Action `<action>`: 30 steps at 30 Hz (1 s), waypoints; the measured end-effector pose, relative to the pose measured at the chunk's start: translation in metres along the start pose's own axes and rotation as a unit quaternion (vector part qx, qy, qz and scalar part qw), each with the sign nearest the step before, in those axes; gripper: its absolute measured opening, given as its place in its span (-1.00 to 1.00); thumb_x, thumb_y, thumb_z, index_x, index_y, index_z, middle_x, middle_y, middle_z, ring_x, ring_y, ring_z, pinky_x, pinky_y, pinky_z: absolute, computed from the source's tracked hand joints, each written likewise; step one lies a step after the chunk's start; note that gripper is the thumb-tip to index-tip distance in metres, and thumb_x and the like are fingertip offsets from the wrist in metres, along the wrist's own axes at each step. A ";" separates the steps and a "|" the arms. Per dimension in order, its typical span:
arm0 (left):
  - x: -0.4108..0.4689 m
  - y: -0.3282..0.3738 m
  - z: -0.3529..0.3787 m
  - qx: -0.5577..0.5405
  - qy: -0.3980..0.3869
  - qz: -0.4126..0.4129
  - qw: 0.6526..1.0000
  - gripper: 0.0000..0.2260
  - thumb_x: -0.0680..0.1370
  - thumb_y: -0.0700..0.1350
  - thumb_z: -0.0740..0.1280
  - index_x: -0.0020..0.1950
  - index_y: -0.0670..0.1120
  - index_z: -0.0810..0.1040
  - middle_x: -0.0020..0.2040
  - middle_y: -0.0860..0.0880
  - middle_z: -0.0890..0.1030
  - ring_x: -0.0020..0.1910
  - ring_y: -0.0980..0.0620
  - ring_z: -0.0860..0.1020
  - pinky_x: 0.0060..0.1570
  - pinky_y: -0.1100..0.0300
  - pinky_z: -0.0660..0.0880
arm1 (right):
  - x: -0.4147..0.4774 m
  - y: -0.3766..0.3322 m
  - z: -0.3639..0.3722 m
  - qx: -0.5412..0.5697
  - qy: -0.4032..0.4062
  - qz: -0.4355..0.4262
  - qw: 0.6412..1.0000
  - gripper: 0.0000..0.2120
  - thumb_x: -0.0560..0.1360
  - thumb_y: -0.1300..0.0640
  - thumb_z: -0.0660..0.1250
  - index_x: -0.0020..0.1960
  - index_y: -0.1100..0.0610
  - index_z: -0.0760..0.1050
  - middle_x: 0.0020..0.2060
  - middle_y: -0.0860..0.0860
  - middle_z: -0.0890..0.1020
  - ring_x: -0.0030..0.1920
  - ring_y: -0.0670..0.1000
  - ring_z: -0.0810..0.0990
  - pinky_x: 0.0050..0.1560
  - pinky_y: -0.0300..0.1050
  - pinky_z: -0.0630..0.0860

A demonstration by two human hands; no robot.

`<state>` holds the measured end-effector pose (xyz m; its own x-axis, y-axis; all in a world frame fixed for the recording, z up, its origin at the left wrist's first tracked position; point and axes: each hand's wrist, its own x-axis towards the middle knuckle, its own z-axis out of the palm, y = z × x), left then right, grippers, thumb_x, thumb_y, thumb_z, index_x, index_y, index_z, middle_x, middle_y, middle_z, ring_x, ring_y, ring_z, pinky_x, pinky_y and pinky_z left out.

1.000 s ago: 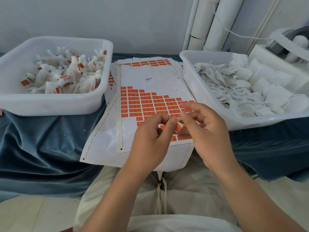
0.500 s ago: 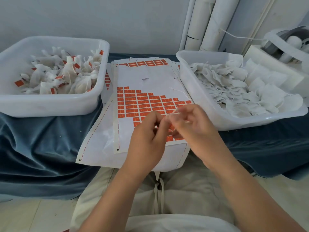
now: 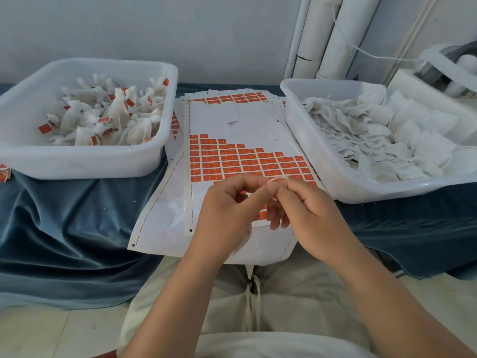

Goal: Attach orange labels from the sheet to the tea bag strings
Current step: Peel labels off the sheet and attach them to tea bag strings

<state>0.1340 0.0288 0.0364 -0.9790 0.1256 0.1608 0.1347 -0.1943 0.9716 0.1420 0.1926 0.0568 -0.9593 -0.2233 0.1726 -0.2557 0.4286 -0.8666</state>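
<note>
The sheet of orange labels (image 3: 232, 161) lies in front of me on a stack of white backing sheets, its upper rows peeled off. Just above its near edge, my left hand (image 3: 227, 210) and my right hand (image 3: 309, 213) meet fingertip to fingertip. Both pinch a thin white tea bag string (image 3: 274, 180), which loops out between the fingertips. An orange label is barely visible there, mostly hidden by the fingers. A pale tea bag seems to hang below my left palm, largely hidden.
A white bin (image 3: 77, 161) on the left holds labelled tea bags (image 3: 108, 120). Another white bin (image 3: 335, 177) on the right holds plain tea bags (image 3: 374, 140). Blue cloth (image 3: 64, 215) covers the table. White tubes (image 3: 335, 34) and a thread machine (image 3: 444, 65) stand behind.
My hands have closed in on each other and risen slightly. The orange label seen between my fingers a second ago is now covered, and the string loop shows at the fingertips.
</note>
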 end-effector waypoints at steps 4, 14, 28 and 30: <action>-0.001 0.000 -0.001 0.075 0.015 -0.002 0.997 -0.90 0.63 -0.04 0.45 -0.02 -0.01 0.75 -0.17 -0.07 0.74 -0.17 -0.28 0.67 -0.05 -0.22 0.66 | 0.001 0.001 0.004 -0.011 0.008 0.000 1.000 -0.71 0.69 0.05 0.14 -0.09 0.05 0.58 -0.30 -0.10 0.67 -0.28 -0.08 0.67 -0.24 -0.35 0.51; -0.007 0.013 0.001 0.210 0.067 0.078 0.972 -0.88 0.65 -0.04 0.40 -0.03 0.04 0.72 -0.22 0.13 0.70 -0.25 0.08 0.64 -0.23 0.27 0.59 | -0.001 0.000 -0.002 -0.108 0.038 -0.047 0.992 -0.66 0.69 -0.03 0.11 -0.15 0.03 0.52 -0.30 -0.04 0.63 -0.26 -0.02 0.65 -0.18 0.04 0.59; 0.095 0.130 -0.160 0.347 0.366 0.138 0.852 -0.84 0.54 0.07 0.40 -0.13 0.06 0.73 -0.27 0.17 0.71 -0.38 0.25 0.56 -0.31 0.34 0.48 | -0.003 -0.010 -0.009 -0.081 0.049 -0.044 0.995 -0.50 0.66 -0.33 0.10 -0.21 -0.06 0.59 -0.29 -0.10 0.69 -0.24 -0.09 0.68 -0.20 -0.12 0.57; 0.115 0.124 -0.183 0.439 0.323 0.033 0.838 -0.80 0.54 0.07 0.40 -0.17 0.00 0.71 -0.31 0.08 0.68 -0.37 0.12 0.54 -0.27 0.22 0.46 | -0.004 -0.014 -0.009 -0.089 0.039 -0.034 0.995 -0.49 0.59 -0.31 0.11 -0.22 0.02 0.59 -0.30 -0.11 0.69 -0.24 -0.13 0.68 -0.18 -0.11 0.53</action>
<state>0.0100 -0.1588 0.1434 -0.8054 -0.4647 0.3679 -0.0244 0.6461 0.7628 0.1480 0.1953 0.0721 -0.9436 -0.1911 0.2705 -0.3311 0.5639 -0.7566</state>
